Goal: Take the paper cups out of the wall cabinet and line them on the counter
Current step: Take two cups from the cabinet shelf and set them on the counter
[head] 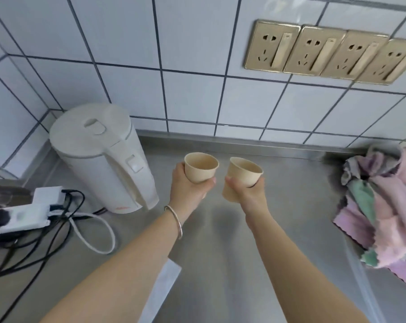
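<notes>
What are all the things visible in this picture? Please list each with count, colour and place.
paper cups: two, beige, one held in each hand above the counter
kettle: one, white, back left of counter
power strip: one, white, left edge, with black cables
wall sockets: four, gold, on tiled wall, upper right
cloths: a heap, pink, green and grey, right side
counter: one, steel grey
bracelet: one, silver, left wrist
left hand: fingers around left cup
right hand: fingers around right cup

Matt beige paper cups (200, 167); brushed steel surface (220, 252); glossy white wall tiles (192, 94); matt plastic kettle (104, 155); fluffy cloths (383, 206).
</notes>
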`<action>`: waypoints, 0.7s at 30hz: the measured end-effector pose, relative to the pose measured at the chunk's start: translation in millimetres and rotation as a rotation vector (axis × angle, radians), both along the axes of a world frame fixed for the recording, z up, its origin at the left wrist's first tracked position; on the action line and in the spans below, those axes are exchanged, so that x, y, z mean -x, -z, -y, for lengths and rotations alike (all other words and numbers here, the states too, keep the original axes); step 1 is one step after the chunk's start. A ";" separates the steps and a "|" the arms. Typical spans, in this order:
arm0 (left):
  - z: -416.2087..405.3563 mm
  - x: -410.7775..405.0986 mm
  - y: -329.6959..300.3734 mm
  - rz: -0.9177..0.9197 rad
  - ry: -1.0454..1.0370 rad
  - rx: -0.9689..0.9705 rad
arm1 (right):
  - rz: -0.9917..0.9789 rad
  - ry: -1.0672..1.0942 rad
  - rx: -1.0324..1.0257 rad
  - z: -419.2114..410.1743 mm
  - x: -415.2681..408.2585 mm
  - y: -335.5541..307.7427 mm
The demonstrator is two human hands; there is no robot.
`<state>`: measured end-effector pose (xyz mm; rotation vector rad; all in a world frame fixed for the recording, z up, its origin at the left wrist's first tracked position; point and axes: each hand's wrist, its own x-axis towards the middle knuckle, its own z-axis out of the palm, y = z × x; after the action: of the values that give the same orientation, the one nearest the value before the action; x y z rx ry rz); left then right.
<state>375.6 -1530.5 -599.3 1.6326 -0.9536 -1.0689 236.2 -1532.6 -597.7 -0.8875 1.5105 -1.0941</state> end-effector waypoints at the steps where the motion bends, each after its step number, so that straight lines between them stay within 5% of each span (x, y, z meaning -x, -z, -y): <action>1: 9.6 -0.9 4.1 0.018 -0.009 0.008 | -0.030 -0.012 0.017 11.6 0.1 7.2; 9: 81.2 3.6 47.4 0.131 -0.087 0.007 | -0.339 -0.075 0.031 86.1 6.4 43.1; 21: 105.5 10.8 83.5 0.204 -0.168 0.020 | -0.350 -0.142 0.030 108.4 8.0 81.7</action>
<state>364.8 -1636.1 -682.8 1.7959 -0.9360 -0.7878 228.2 -1641.0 -679.4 -1.2362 1.6863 -0.8911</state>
